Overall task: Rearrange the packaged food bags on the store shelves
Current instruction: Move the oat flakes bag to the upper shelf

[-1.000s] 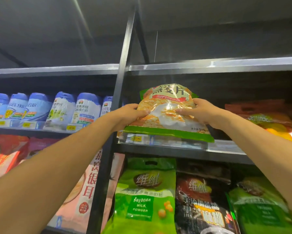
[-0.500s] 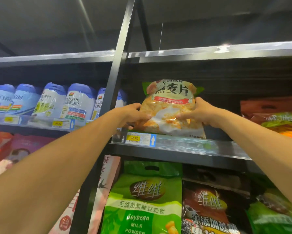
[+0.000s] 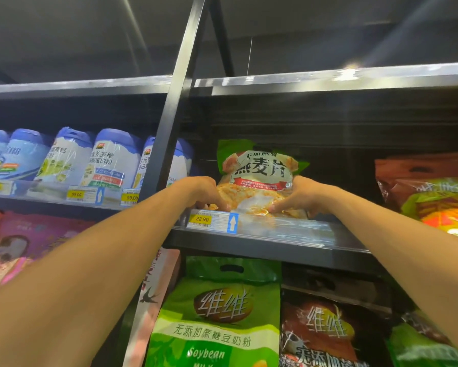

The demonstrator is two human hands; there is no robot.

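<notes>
The crinkly plastic bag of oat flakes, green at the top with an orange-and-white printed front (image 3: 259, 181), stands on the dark metal upper shelf (image 3: 275, 250), just right of the black upright post (image 3: 175, 115). It sits squarely between the two hands. The left hand (image 3: 201, 193) grips its lower left side and the right hand (image 3: 302, 197) its lower right side, fingers curled into the soft film. Both hands are level with each other, and neither looks nearer than the other.

The bag's long axis runs up and down, label facing out and top flap pointing at the shelf above. Its bottom edge is hidden behind the clear price rail with the yellow 22.90 tag (image 3: 202, 219), so I cannot tell whether it rests fully on the shelf. The film is puckered where the fingers press, and the contents bulge low.

There is bare dark space to its right before the red and orange foil bag (image 3: 429, 192). To me, any next nudge would be sideways or straight back, with both hands sharing it.
</notes>
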